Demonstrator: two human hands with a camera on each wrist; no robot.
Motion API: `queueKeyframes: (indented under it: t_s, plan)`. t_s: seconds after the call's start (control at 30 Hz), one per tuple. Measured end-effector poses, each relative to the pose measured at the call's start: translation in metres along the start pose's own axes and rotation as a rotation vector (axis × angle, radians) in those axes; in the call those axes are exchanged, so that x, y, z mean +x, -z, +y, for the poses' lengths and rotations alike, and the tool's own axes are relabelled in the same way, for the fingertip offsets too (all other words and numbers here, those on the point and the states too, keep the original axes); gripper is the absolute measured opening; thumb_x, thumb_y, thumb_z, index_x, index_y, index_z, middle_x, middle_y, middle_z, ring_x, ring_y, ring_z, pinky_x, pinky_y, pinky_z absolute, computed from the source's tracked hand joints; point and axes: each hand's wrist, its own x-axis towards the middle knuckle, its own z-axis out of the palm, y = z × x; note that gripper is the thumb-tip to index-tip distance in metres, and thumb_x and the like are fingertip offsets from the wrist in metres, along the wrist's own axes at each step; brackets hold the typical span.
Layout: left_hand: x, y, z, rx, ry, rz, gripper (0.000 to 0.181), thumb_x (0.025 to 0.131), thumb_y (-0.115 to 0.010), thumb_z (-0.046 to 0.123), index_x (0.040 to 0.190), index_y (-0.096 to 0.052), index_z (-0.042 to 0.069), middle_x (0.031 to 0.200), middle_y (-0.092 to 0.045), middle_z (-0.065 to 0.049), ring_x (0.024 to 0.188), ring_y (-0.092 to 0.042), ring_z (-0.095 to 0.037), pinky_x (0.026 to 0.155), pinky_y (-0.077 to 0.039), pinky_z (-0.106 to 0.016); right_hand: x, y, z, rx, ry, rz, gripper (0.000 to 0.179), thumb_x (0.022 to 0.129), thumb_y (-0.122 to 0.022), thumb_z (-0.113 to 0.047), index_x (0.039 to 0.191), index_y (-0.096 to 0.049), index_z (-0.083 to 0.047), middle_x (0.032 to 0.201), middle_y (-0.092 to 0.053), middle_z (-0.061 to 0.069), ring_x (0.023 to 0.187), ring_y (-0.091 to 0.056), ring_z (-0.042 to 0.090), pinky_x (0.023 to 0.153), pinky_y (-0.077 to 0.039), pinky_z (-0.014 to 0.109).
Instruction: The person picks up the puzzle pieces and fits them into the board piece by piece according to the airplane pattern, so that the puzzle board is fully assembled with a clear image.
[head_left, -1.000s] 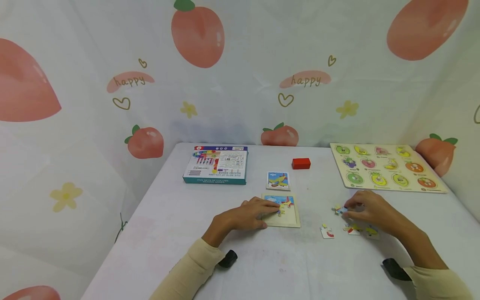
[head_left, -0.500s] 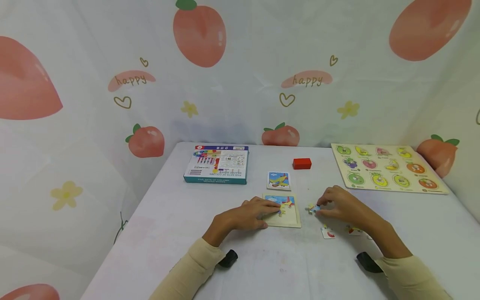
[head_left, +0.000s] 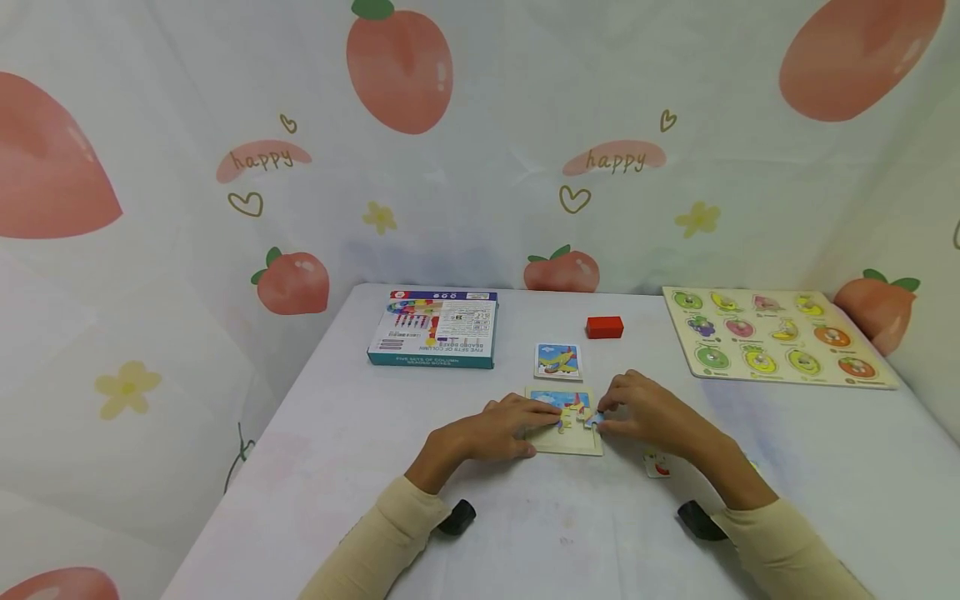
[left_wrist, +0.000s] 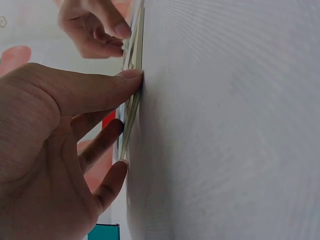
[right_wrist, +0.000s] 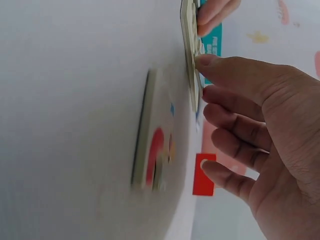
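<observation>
A small wooden jigsaw tray (head_left: pixel 576 447), partly filled with an airplane picture, lies mid-table. My left hand (head_left: pixel 491 430) rests on its left side. In the left wrist view the thumb (left_wrist: pixel 112 90) touches the near edge, and the little fingertip (left_wrist: pixel 120 167) is at another edge. My right hand (head_left: pixel 648 408) pinches a blue and yellow puzzle piece (head_left: pixel 592 419) between thumb and fingers, over the tray's right side. A loose piece with a red mark (right_wrist: pixel 156 145) lies on the table beneath the right forearm; the forearm hides most of the other loose pieces.
Behind the tray lies an airplane picture card (head_left: pixel 558 361), with a red block (head_left: pixel 604 327) farther back. A flat bead-game box (head_left: pixel 431 333) sits at the back left. At the back right is a fruit-picture board (head_left: pixel 681 333). A printed cloth hangs behind the table.
My right hand has carried the pinched puzzle piece leftward from beside the loose pieces to the tray's right side. The left hand has stayed in place on the tray.
</observation>
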Motion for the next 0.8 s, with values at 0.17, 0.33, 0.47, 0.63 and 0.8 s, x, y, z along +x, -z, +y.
queueKeyframes:
  t_s: [0.17, 0.33, 0.47, 0.63, 0.8]
  plan:
    - [0.000, 0.000, 0.000, 0.002, 0.000, 0.001, 0.062, 0.105, -0.066, 0.021, 0.163, -0.045, 0.028, 0.169, -0.039, 0.010, 0.154, -0.034, -0.021, 0.118, -0.035, -0.050, 0.004, -0.003, -0.004, -0.003, 0.031, 0.002, 0.024, 0.088, -0.087, -0.034, 0.104, -0.083, -0.016, 0.101, -0.070, -0.007, 0.102, -0.060, 0.016, 0.090, -0.057, 0.040]
    - [0.000, 0.000, 0.000, -0.001, 0.001, 0.003, 0.062, 0.105, -0.067, 0.021, 0.163, -0.045, 0.028, 0.169, -0.040, 0.010, 0.153, -0.034, -0.021, 0.117, -0.035, -0.051, 0.008, -0.007, -0.007, -0.009, 0.049, 0.003, 0.023, 0.088, -0.087, -0.030, 0.104, -0.083, -0.014, 0.102, -0.071, -0.006, 0.103, -0.060, 0.018, 0.092, -0.057, 0.042]
    - [0.000, -0.001, -0.001, -0.005, 0.000, 0.004, 0.062, 0.105, -0.066, 0.021, 0.163, -0.045, 0.027, 0.169, -0.039, 0.010, 0.154, -0.034, -0.022, 0.117, -0.035, -0.051, 0.011, -0.009, -0.009, -0.008, 0.037, -0.009, 0.022, 0.089, -0.087, -0.028, 0.104, -0.083, -0.013, 0.103, -0.071, -0.005, 0.105, -0.061, 0.019, 0.094, -0.057, 0.043]
    - [0.000, -0.001, 0.000, 0.000, -0.004, 0.006, 0.062, 0.105, -0.066, 0.021, 0.163, -0.046, 0.027, 0.169, -0.039, 0.010, 0.154, -0.034, -0.021, 0.117, -0.035, -0.051, 0.012, -0.010, -0.011, 0.015, 0.009, -0.024, 0.022, 0.089, -0.087, -0.027, 0.107, -0.084, -0.014, 0.105, -0.071, -0.005, 0.107, -0.061, 0.020, 0.097, -0.057, 0.044]
    - [-0.001, 0.000, 0.001, -0.001, -0.006, 0.008, 0.062, 0.105, -0.067, 0.021, 0.163, -0.046, 0.027, 0.169, -0.039, 0.010, 0.154, -0.035, -0.021, 0.117, -0.035, -0.051, 0.012, -0.010, -0.011, 0.029, -0.005, -0.038, 0.022, 0.090, -0.086, -0.026, 0.109, -0.083, -0.015, 0.108, -0.072, -0.004, 0.111, -0.061, 0.022, 0.099, -0.056, 0.047]
